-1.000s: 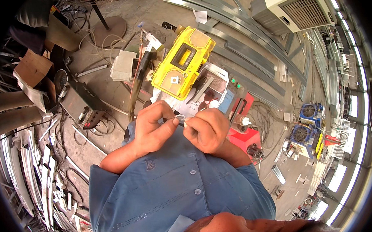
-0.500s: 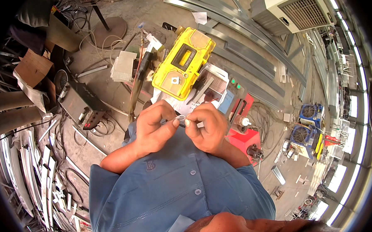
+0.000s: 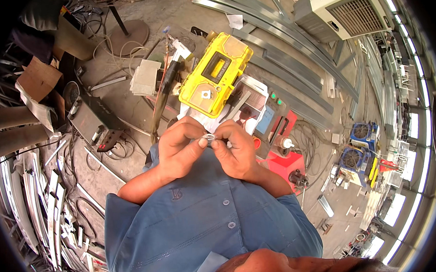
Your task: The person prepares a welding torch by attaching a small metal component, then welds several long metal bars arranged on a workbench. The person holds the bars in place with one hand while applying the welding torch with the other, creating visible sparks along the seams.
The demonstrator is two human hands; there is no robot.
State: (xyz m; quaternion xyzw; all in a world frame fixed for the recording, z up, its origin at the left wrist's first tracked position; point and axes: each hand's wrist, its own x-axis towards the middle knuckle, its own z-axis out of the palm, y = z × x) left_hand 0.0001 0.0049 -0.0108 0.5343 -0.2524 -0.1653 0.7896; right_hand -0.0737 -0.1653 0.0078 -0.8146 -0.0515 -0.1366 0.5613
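Support: grey concrete floor (image 3: 169,11), visibly dirty. Upper centre to right: long metal channels (image 3: 296,44), laid roughly side by side. Upper left: round pedestal base (image 3: 130,37). Left: dark box-shaped machine (image 3: 98,119), cables beside it. Lower left: heap of pale metal strips (image 3: 52,211). Right: two blue fan-fronted units (image 3: 352,157). Lower right: short pale offcut (image 3: 326,205). Surface beneath yellow toolbox (image 3: 201,71), upper centre: hidden.

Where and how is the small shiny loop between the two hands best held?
Probably at its opposite edges, pinched lightly from left and right: the loop looks thin, with an open middle, and the left hand and right hand flank it.
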